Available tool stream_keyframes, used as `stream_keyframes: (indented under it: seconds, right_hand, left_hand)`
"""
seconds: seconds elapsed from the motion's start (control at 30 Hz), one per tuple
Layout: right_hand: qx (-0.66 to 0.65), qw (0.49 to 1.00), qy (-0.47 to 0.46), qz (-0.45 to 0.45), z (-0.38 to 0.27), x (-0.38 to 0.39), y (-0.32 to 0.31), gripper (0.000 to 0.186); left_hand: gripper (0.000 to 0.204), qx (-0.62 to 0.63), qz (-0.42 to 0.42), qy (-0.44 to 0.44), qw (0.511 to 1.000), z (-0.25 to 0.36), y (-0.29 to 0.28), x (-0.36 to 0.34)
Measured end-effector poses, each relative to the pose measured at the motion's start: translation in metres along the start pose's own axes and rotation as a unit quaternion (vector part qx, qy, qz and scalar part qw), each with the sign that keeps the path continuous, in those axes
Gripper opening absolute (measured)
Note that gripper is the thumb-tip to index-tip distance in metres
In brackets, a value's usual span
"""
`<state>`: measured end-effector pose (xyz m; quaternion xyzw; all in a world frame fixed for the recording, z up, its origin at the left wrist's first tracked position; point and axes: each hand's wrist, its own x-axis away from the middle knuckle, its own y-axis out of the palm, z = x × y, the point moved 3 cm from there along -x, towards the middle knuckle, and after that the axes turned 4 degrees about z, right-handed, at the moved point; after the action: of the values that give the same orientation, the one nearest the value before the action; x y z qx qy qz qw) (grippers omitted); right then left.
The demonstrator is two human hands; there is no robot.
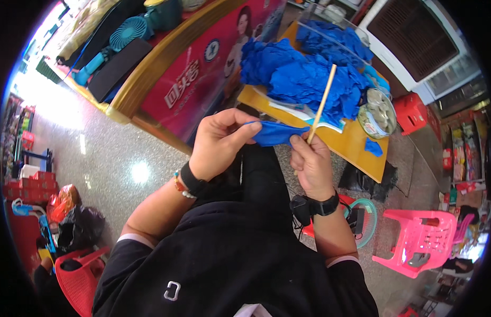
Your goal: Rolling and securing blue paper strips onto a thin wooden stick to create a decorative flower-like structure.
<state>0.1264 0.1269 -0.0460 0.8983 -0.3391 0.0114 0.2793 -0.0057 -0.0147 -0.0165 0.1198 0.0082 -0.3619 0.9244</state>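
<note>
A small piece of blue cloth (277,134) is stretched between my two hands, above my lap. My left hand (221,138) pinches its left end between thumb and fingers. At the other end, my right hand (312,162) grips the cloth's edge and also a thin wooden stick (324,100), which slants up and away to the right. Beyond my hands, a large heap of crumpled blue cloth pieces (303,74) lies on a low wooden table (361,153). One loose blue scrap (373,148) is near the table's right edge.
A clear bin (340,33) with more blue cloth stands behind the heap. A round tin (378,117) sits at the table's right. A counter (155,90) with a fan rises at left. Pink chair (417,240) and green basket (368,224) are at right; a red chair (79,277) is lower left.
</note>
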Motion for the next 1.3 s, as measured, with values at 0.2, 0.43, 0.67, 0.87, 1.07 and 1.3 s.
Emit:
stream_keyframes:
  seconds: [0.2,0.43,0.67,0.87,1.07,1.3]
  right_hand:
    - [-0.010,1.000,0.002,0.020,-0.019,-0.008,-0.018,0.015]
    - [0.000,0.979,-0.079,0.188,-0.077,-0.077,-0.112,0.022]
    - [0.092,0.957,-0.057,0.269,-0.117,-0.171,-0.168,0.025]
    - [0.186,0.936,-0.032,0.297,-0.118,-0.210,-0.173,0.020]
    - [0.496,0.810,-0.222,0.220,-0.101,-0.202,-0.112,0.017]
    - [0.691,0.699,-0.134,0.126,-0.055,-0.219,-0.039,0.051]
  left_hand:
    - [0.011,0.024,-0.001,-0.040,0.999,-0.008,0.003,-0.007]
    - [0.014,0.000,0.004,-0.057,0.998,-0.018,-0.013,-0.011]
    - [0.013,-0.004,0.014,-0.080,0.997,-0.022,-0.016,-0.013]
    - [0.013,-0.017,0.030,-0.096,0.995,-0.028,-0.024,-0.018]
    - [0.013,0.001,0.020,-0.115,0.993,-0.041,-0.022,-0.026]
    - [0.012,0.019,-0.014,-0.128,0.992,-0.050,-0.014,-0.030]
